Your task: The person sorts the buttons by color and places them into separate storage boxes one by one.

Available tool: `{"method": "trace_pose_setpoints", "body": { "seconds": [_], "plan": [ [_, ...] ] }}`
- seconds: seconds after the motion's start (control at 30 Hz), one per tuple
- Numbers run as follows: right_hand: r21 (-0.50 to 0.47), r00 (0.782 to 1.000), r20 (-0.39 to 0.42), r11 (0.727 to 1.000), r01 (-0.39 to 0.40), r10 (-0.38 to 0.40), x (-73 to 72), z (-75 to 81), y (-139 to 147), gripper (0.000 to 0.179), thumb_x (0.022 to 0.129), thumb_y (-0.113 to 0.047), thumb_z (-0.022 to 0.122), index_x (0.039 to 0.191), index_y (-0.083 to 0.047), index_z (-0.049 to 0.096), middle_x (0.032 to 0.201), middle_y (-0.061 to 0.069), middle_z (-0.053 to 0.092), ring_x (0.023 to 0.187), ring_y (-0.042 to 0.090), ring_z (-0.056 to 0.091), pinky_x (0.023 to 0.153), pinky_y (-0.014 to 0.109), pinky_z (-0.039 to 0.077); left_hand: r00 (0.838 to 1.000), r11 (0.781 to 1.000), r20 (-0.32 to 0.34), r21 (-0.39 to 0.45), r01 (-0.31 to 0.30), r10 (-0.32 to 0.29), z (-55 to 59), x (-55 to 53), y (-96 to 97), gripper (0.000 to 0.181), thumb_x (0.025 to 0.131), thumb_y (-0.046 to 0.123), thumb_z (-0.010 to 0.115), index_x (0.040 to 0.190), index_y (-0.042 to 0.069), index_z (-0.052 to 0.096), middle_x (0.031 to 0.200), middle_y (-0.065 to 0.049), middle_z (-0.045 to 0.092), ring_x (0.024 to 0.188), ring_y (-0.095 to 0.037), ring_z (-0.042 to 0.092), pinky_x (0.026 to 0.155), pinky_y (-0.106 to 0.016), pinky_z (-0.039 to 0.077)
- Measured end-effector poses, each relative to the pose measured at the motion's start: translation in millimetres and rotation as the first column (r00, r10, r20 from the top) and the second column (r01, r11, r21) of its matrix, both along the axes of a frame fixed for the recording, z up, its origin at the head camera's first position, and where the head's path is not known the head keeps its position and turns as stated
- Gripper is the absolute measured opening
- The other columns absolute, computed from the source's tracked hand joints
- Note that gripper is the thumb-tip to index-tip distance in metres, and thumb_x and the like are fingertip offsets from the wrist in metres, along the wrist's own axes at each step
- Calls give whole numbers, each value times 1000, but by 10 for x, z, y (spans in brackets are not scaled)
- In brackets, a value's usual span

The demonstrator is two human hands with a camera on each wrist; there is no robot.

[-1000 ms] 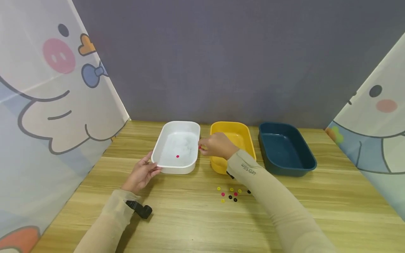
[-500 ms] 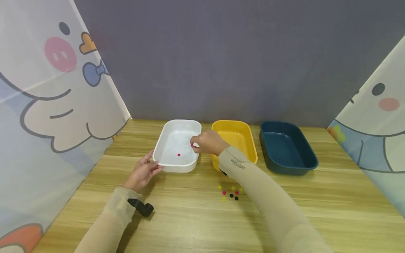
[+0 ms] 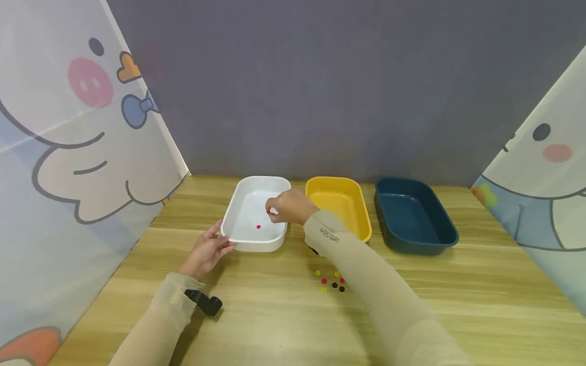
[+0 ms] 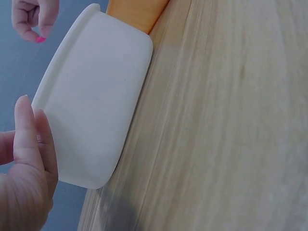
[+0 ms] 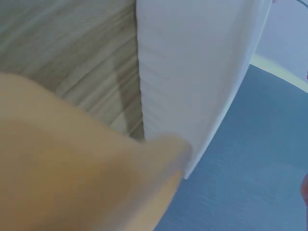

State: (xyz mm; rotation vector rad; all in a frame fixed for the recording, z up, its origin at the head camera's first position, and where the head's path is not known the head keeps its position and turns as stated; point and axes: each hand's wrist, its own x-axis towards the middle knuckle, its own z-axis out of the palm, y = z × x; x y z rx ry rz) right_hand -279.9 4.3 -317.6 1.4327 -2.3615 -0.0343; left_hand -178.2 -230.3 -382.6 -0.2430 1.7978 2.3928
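Note:
My right hand (image 3: 293, 206) is over the white plastic tray (image 3: 254, 246), pinching a small pink button (image 3: 268, 212) between thumb and fingertips. In the left wrist view the pink button (image 4: 41, 39) shows at the fingertips, above the tray's rim. Another pink button (image 3: 258, 226) lies on the tray floor. My left hand (image 3: 206, 252) holds the tray's near left corner, thumb at the rim and fingers against the outside. The left wrist view shows the left hand's fingers (image 4: 27, 139) at the white wall. A blurred yellow shape covers much of the right wrist view.
A yellow tray (image 3: 366, 213) stands right of the white one, partly behind my right forearm. Farther right is a dark blue tray (image 3: 414, 248). Several buttons, including a yellow button (image 3: 318, 273) and a black button (image 3: 342, 289), lie on the wooden table (image 3: 256, 315).
My right hand has moved left with the pink button, from beside the white tray's right rim to over its inside. The left hand has stayed at the corner.

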Motion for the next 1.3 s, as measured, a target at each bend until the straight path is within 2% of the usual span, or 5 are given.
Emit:
{"method": "trace_pose_setpoints", "body": {
  "seconds": [0.2, 0.6, 0.8, 1.1, 1.3],
  "plan": [
    [3, 999, 48, 1000, 21, -22, -35, -53, -100, 12, 87, -24, 65, 95, -20, 72, 62, -4, 62, 52, 11, 49, 47, 22, 39, 1000, 1000, 0, -13, -4, 4, -37, 26, 1, 64, 100, -6, 37, 154, 10, 8, 99, -11, 48, 72, -7, 63, 75, -18, 53],
    [13, 999, 52, 1000, 5, -5, -121, 43, -228, 13, 85, -22, 66, 95, -18, 72, 64, -4, 63, 54, 11, 50, 54, 27, 44, 999, 999, 11, 18, -45, 45, -9, -17, 25, 63, 99, -8, 35, 154, 9, 10, 115, -18, 38, 74, -7, 64, 80, -17, 51],
    [35, 998, 66, 999, 18, -20, -123, 60, -305, 13, 84, -24, 66, 95, -20, 71, 69, -5, 66, 59, 12, 56, 52, 29, 45, 999, 999, 12, 10, -50, 50, 7, 5, 49, 63, 99, -8, 36, 154, 9, 11, 111, -15, 41, 74, -6, 63, 80, -17, 51],
    [28, 991, 104, 996, 80, -83, -209, 51, -368, 14, 86, -24, 65, 98, -20, 72, 71, -4, 67, 61, 14, 57, 54, 29, 46, 991, 998, -133, 64, 27, -18, -164, -34, -19, 64, 97, -4, 47, 153, 6, 18, 113, -18, 42, 88, -11, 64, 85, -19, 50],
    [8, 991, 127, 999, 50, -51, -262, 69, -418, 15, 86, -22, 65, 98, -17, 71, 74, -3, 68, 62, 14, 58, 57, 29, 49, 999, 999, -23, -10, -35, 34, -32, 7, 33, 64, 99, -7, 37, 154, 7, 8, 121, -21, 36, 84, -7, 64, 85, -18, 49]
  ]
}}
